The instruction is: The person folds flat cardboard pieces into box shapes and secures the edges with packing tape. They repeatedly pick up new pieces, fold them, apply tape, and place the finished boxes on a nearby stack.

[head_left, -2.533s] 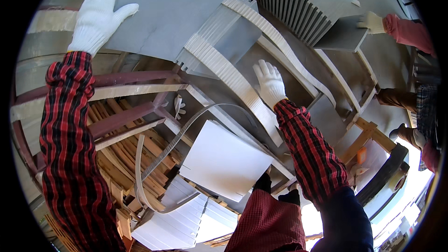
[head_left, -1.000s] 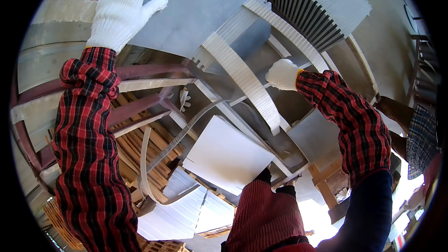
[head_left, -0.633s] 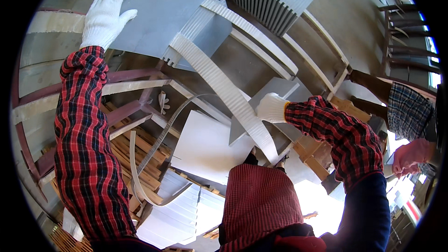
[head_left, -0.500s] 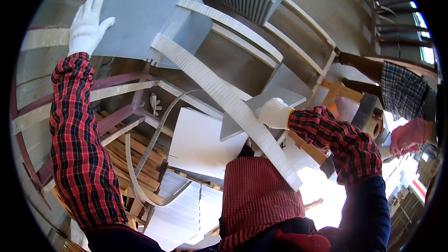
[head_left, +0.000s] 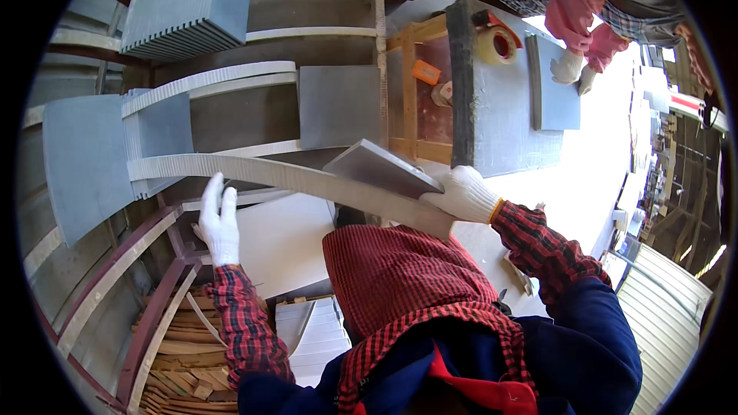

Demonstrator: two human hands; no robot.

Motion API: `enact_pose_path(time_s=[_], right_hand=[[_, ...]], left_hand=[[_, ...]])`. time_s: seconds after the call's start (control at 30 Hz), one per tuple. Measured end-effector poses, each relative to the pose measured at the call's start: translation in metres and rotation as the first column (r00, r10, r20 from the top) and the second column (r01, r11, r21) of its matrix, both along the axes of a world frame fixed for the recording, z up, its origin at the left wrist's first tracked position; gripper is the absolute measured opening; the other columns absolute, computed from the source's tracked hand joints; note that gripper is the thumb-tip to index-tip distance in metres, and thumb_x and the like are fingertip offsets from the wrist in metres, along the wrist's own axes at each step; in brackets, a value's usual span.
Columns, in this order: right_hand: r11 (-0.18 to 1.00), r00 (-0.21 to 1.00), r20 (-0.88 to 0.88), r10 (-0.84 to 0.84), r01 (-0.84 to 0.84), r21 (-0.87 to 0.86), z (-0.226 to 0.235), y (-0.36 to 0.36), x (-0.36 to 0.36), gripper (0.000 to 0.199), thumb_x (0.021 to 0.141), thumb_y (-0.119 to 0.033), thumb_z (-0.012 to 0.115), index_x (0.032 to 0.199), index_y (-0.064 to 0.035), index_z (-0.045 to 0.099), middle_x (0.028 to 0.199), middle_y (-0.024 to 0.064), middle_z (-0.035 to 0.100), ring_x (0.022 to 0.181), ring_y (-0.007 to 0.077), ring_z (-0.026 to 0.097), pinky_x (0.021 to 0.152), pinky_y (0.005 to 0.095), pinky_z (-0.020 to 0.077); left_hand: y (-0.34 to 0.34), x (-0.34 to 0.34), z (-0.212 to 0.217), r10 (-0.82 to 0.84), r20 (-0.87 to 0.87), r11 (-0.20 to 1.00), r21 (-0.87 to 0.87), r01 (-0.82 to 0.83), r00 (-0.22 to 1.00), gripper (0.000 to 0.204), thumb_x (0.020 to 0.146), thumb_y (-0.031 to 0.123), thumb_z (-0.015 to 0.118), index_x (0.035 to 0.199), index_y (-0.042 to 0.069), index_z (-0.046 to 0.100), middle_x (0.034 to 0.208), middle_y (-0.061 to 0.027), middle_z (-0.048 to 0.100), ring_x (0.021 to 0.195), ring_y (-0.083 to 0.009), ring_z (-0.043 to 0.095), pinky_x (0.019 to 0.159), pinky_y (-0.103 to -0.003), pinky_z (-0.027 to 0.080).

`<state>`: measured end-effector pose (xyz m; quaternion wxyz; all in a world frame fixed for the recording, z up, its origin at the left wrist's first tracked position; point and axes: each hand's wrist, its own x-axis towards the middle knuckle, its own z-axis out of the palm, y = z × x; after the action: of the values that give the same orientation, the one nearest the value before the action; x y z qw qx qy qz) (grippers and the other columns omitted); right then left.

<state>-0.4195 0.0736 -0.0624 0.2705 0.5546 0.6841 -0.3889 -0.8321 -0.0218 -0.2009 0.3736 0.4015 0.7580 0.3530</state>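
My right hand (head_left: 465, 196), in a white knit glove, is closed on the corner of a tilted grey panel (head_left: 383, 169). The panel rests against a long pale ridged rail (head_left: 284, 177) that runs across in front of me. My left hand (head_left: 221, 223), gloved too, has its fingers apart and holds nothing. It hovers by the near edge of that rail, toward its left end. Beyond the rail's left end stands a large grey panel (head_left: 84, 165), and a smaller grey panel (head_left: 338, 106) lies across the rails farther off.
A stack of grey panels (head_left: 188, 8) stands at the far left. To the right, a dark-topped bench (head_left: 492, 84) carries a tape roll (head_left: 496, 44), and a co-worker's gloved hands (head_left: 573, 69) touch a grey panel there. Wood strips (head_left: 181, 361) lie low at left.
My view has swung to the right. My left hand has come off the large grey panel and drawn in nearer to me; my right hand stays at the tilted panel.
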Motion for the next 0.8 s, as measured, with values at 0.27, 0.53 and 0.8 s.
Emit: enact_pose_path(time_s=[0.27, 0.53, 0.8], right_hand=[[0.731, 0.682, -0.276, -0.677, 0.667, -0.142, 0.034, -0.039, 0.197, 0.043, 0.086, -0.03, 0.074, 0.111, 0.0049, 0.07, 0.087, 0.0121, 0.073, 0.078, 0.016, 0.067, 0.075, 0.0316, 0.0545], [0.544, 0.404, -0.397, -0.824, 0.76, -0.355, -0.064, -0.014, 0.353, 0.048, 0.082, -0.029, 0.081, 0.113, 0.0054, 0.068, 0.098, 0.0149, 0.072, 0.084, 0.018, 0.069, 0.075, 0.0316, 0.0563], [0.771, 0.815, -0.359, -0.455, 0.562, 0.3, -0.14, -0.009, 0.378, 0.07, 0.088, -0.038, 0.069, 0.141, -0.0002, 0.045, 0.117, 0.025, 0.066, 0.103, 0.0408, 0.067, 0.09, 0.0448, 0.053]], left_hand=[[-0.014, 0.271, -0.021, -0.001, 0.7, 0.918, -0.283, 0.279, 0.714, 0.063, 0.106, 0.044, 0.043, 0.152, 0.002, 0.035, 0.146, -0.0189, 0.049, 0.131, -0.0255, 0.05, 0.112, -0.038, 0.038], [0.011, 0.464, -0.03, 0.421, 0.745, 0.888, -0.455, -0.068, 0.517, 0.067, 0.103, 0.051, 0.046, 0.144, -0.002, 0.044, 0.137, -0.0134, 0.056, 0.121, -0.0218, 0.057, 0.102, -0.034, 0.046], [0.014, 0.491, -0.056, 0.462, 0.39, 0.869, -0.381, -0.317, 0.797, 0.076, 0.098, 0.058, 0.053, 0.14, -0.005, 0.049, 0.141, -0.0174, 0.054, 0.129, -0.0269, 0.049, 0.112, -0.037, 0.033]])
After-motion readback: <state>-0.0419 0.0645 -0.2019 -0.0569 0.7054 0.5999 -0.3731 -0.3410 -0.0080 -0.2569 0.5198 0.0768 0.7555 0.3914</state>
